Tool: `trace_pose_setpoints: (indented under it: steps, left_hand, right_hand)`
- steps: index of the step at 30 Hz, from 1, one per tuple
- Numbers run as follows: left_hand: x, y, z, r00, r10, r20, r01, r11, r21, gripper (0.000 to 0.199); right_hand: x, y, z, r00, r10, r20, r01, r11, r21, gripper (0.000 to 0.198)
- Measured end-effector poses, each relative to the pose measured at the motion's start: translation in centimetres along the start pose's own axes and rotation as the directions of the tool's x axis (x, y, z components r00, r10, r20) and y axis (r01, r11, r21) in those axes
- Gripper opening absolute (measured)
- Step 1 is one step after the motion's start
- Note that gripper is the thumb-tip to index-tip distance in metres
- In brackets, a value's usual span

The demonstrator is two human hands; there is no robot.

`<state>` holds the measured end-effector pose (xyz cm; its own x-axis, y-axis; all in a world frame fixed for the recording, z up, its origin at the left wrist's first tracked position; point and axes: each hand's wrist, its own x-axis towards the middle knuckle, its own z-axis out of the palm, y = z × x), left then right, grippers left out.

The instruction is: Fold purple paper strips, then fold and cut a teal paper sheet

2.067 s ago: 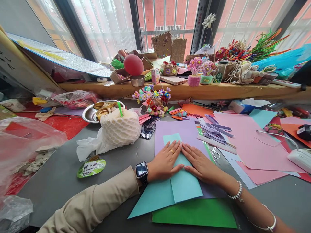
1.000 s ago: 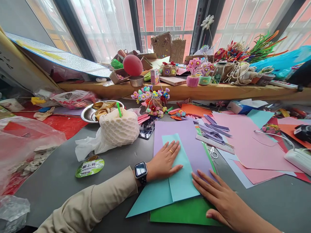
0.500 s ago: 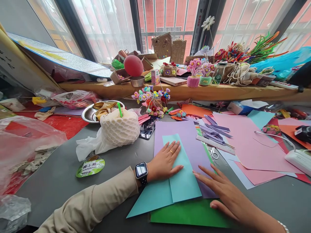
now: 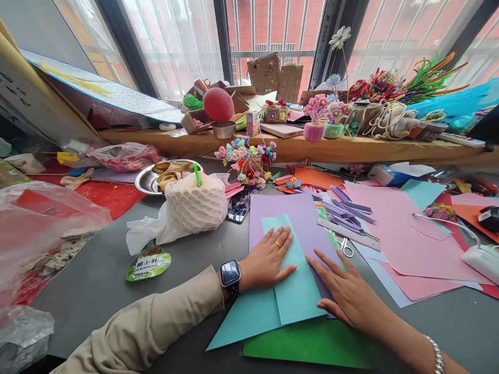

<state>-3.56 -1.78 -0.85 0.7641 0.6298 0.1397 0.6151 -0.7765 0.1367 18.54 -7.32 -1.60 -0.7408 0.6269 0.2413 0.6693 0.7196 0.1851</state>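
A folded sheet of turquoise paper [image 4: 302, 296] lies over a purple sheet [image 4: 283, 202], with a green sheet or board [image 4: 296, 347] beneath them. My left hand [image 4: 268, 257] rests flat on the turquoise paper, fingers stretched out and thumb apart, holding nothing. At the right edge of the turquoise fold is my right hand [image 4: 339, 288], its fingers spread and the fingertips and thumb at or near the folded edge. Scissors [image 4: 345, 246] lie just beyond the right fingertips, beside a ruler [image 4: 351, 234].
Purple paper strips [image 4: 345, 210] and large pink sheets [image 4: 409, 244] lie to the right. On the left stand a net-wrapped coconut [image 4: 197, 205] with a green straw and a metal plate [image 4: 142, 182]. A phone [image 4: 238, 205] and crocheted flowers [image 4: 249, 158] sit behind the paper.
My right hand has moved left and slightly up, closer to the turquoise paper's folded edge. My left hand stays flat in place on the paper. The view has shifted slightly.
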Motion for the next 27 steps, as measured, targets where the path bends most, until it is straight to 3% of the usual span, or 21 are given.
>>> trace_pose_setpoints:
  steps: [7,13,27]
  left_hand:
    - [0.0,0.1,-0.2,1.000,-0.006,0.007,0.006,1.000,-0.001,0.063]
    - [0.0,0.1,0.0,1.000,0.004,-0.002,-0.004,1.000,0.001,0.061]
    - [0.1,0.2,0.1,1.000,0.018,0.009,-0.018,1.000,-0.007,0.063]
  right_hand:
    - [1.0,0.1,-0.4,0.999,-0.052,0.011,0.052,0.999,0.016,0.072]
    - [1.3,-0.8,-0.6,1.000,0.012,0.023,-0.012,1.000,0.015,0.070]
    - [4.1,1.0,1.9,0.997,0.078,-0.016,-0.078,0.997,0.018,0.068]
